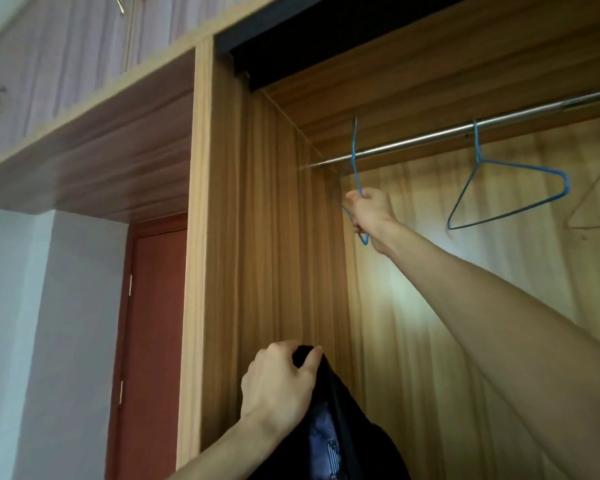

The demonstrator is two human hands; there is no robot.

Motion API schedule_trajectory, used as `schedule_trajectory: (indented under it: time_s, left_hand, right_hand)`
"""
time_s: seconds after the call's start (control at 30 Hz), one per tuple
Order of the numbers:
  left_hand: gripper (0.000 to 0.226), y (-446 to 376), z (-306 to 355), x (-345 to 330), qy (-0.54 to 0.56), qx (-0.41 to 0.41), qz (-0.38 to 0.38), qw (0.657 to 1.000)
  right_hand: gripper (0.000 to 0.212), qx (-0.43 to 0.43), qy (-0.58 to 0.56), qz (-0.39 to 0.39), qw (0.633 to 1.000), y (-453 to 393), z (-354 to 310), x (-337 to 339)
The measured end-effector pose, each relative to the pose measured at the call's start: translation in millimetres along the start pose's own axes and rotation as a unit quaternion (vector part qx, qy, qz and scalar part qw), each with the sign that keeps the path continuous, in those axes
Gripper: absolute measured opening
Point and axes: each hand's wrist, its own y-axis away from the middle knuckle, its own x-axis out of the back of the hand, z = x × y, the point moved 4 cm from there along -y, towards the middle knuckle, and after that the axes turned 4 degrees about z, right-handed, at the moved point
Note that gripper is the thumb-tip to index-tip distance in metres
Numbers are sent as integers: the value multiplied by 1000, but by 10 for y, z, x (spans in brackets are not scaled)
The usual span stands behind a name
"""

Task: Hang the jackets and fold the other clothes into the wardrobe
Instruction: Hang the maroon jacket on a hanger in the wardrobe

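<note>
**Reaching for a hanger, jacket in the other hand**

Our right hand's fingers (357,195) are curled around the thin blue wire hanger (355,168) just below its neck, pinching it; the right hand (371,211) is stretched up and forward into the open wardrobe. The hanger is turned edge-on to us, its hook up at the steel rail (465,128); whether the hook sits on the rail we cannot tell. Our left hand's fingers (312,356) are clamped on the top edge of a dark, black jacket (347,427), thumb in front, and the left hand (278,386) holds it up low in front of the wardrobe's left wall, outside the compartment. The cloth hangs down from the grip, with a bluish lining showing inside.

Further along the rail a second blue wire hanger (506,195) hangs by its hook, well apart from the first. Around it all stands the wooden wardrobe (271,237), and to the left a red-brown door (149,323) in a pale wall
</note>
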Motion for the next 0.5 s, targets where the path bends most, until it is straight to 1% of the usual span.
schedule_trajectory:
  time_s: [0.07,0.13,0.23,0.33,0.37,0.43,0.5]
  left_hand:
    - [46,15,-29,-12,-4,1,3,1000]
    - [45,26,-42,-16,0,0,-4,1000]
    - [44,60,-33,11,19,-7,-23,1000]
    - [47,146,-18,104,39,-13,-34,999]
    - [47,187,-18,149,47,-15,-38,998]
    - [46,276,-38,237,66,-19,-52,996]
    - [45,390,-74,331,78,-21,-64,995]
  right_hand:
    - [11,5,-24,7,1000,192,218,109]
    - [9,-18,-27,-9,999,376,417,207]
    - [17,-50,5,-2,999,622,574,385]
    - [36,-64,20,-7,998,1073,593,589]
    - [45,-60,48,-14,997,1284,576,662]
    - [59,-29,156,-23,987,1719,548,834]
    - [68,5,268,4,963,2100,566,1091]
